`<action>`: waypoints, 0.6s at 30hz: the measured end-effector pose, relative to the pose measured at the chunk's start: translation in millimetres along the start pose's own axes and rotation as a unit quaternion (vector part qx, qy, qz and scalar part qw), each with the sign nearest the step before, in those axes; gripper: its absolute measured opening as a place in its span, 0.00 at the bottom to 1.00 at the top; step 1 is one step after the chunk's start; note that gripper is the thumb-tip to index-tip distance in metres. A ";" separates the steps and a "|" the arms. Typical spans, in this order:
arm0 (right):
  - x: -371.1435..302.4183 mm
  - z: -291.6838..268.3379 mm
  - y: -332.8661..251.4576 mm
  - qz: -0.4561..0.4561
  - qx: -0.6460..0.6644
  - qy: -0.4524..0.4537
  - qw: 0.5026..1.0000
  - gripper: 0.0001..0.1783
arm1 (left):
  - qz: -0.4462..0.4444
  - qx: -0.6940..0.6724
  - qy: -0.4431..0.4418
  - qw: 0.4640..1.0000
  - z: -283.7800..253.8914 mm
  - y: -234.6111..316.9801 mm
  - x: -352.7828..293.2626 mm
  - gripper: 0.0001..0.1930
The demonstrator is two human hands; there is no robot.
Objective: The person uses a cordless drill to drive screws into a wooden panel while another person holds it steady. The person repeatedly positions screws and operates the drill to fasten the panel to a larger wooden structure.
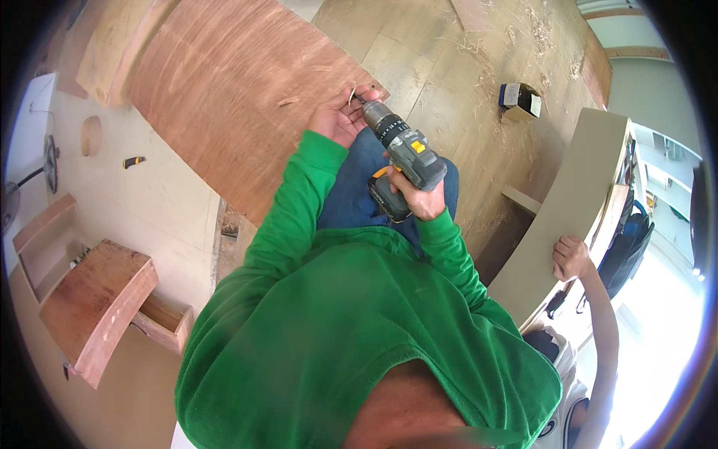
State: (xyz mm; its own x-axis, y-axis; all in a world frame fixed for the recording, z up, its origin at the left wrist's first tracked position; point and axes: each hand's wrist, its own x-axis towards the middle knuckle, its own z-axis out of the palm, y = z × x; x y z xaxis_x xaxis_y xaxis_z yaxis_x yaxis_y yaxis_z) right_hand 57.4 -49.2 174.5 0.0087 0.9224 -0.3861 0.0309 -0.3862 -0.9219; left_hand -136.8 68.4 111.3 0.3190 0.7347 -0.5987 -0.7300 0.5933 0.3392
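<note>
My right hand (421, 196) is wrapped round the grip of a dark grey cordless drill (420, 159) with a yellow switch on top. Its chuck points up and left, toward my left hand (338, 122). That hand is palm up over the corner of a reddish plywood sheet (224, 82), its fingers curled in at the short dark drill bit (359, 98). A thin pale curl of wood (351, 93) shows at the fingertips. Whether the fingers grip the bit or the curl is hard to make out.
A small box (521, 102) stands on the floor among wood shavings (540, 34). To the right, another person's hand (571, 258) rests on a pale panel (561, 194). At left are a utility knife (134, 162), a wooden drawer (161, 318) and a reddish wooden box (101, 292).
</note>
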 end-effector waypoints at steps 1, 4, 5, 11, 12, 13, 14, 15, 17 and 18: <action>4.3 1.2 0.2 0.004 0.000 -0.003 1.000 0.08 | -0.009 -0.011 0.012 1.000 -2.1 1.7 3.3 0.17; 19.7 1.1 -0.4 0.004 -0.096 -0.036 0.995 0.12 | -0.025 -0.033 0.035 0.999 -7.8 7.8 16.8 0.18; 25.4 2.5 0.0 -0.010 -0.093 -0.035 0.995 0.11 | -0.026 -0.033 0.039 0.998 -10.1 9.2 20.4 0.18; 60.8 5.1 8.5 -0.075 -0.200 -0.056 0.975 0.16 | -0.023 -0.047 0.053 0.997 -27.0 16.2 44.8 0.18; 67.8 5.6 11.1 -0.104 -0.203 -0.059 0.972 0.18 | -0.020 -0.049 0.055 0.997 -30.3 17.4 48.9 0.18; 74.6 6.1 13.4 -0.133 -0.206 -0.063 0.967 0.19 | -0.016 -0.046 0.059 0.997 -33.2 18.6 53.5 0.18; 80.5 6.2 14.8 -0.126 -0.210 -0.063 0.967 0.21 | -0.012 -0.044 0.067 0.997 -35.8 20.0 57.8 0.18; 84.9 6.5 15.4 -0.118 -0.212 -0.063 0.968 0.22 | -0.008 -0.042 0.073 0.996 -38.2 21.0 60.5 0.18; 95.0 7.9 13.8 -0.110 -0.229 -0.067 0.965 0.25 | -0.021 -0.045 0.083 0.995 -41.0 25.4 67.2 0.18; 100.1 8.9 11.4 -0.113 -0.244 -0.069 0.961 0.26 | -0.023 -0.046 0.084 0.995 -41.4 29.0 71.3 0.18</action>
State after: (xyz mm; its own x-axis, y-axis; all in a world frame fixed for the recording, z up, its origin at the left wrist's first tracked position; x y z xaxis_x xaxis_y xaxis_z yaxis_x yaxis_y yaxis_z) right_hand 49.7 38.7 125.0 -0.1856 0.9598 -0.2105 0.4813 -0.0980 -0.8711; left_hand -160.3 124.4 48.4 0.2534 0.6380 -0.7271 -0.7721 0.5863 0.2454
